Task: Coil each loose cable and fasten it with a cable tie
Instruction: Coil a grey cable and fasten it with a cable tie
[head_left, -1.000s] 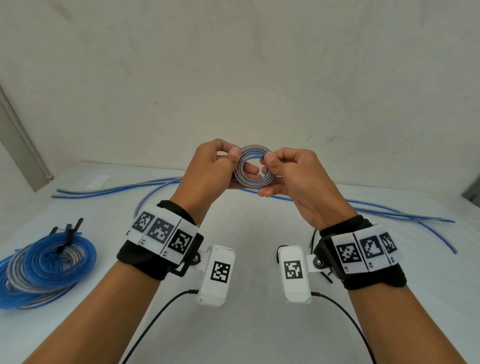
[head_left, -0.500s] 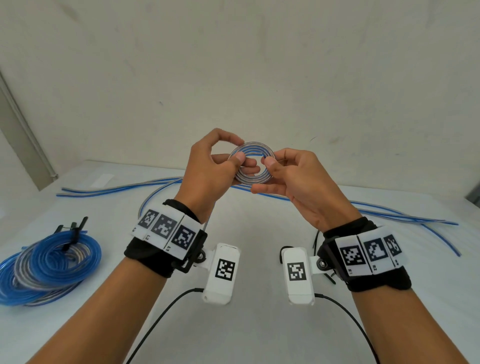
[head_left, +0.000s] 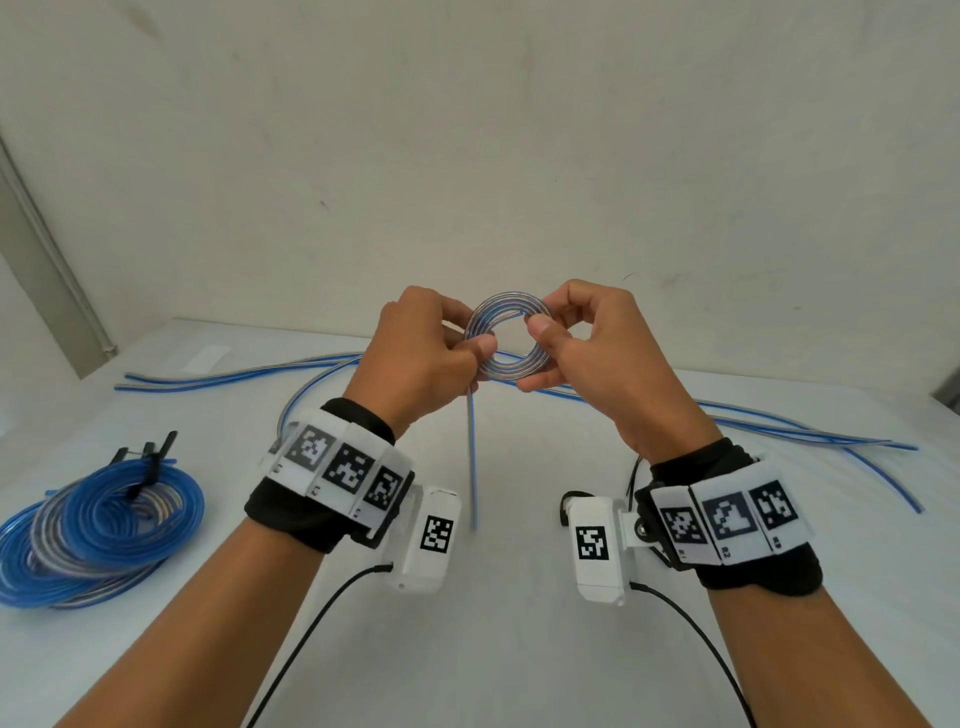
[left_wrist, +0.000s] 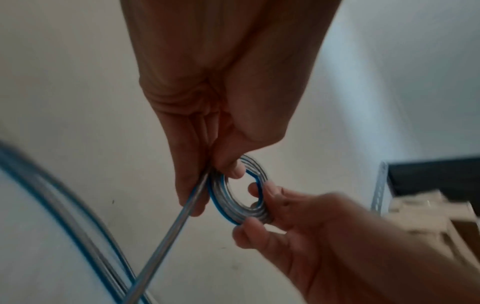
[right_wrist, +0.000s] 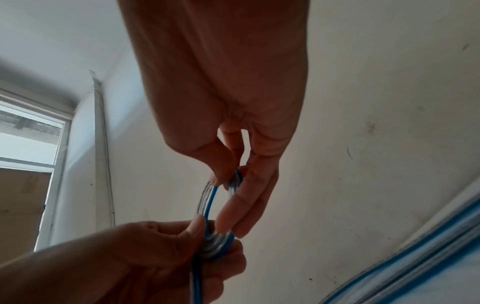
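Both hands are working one small coil (head_left: 508, 336) in the air above the desk (head_left: 519, 649), well clear of its far edge. It is looking light and springy, likely to unwind, so pinching opposite sides of the ring suits it. The left hand (head_left: 415, 353) is pinching its left side; the right hand (head_left: 587, 343) is pinching its right, while the loose tail (head_left: 471, 457) is hanging down.
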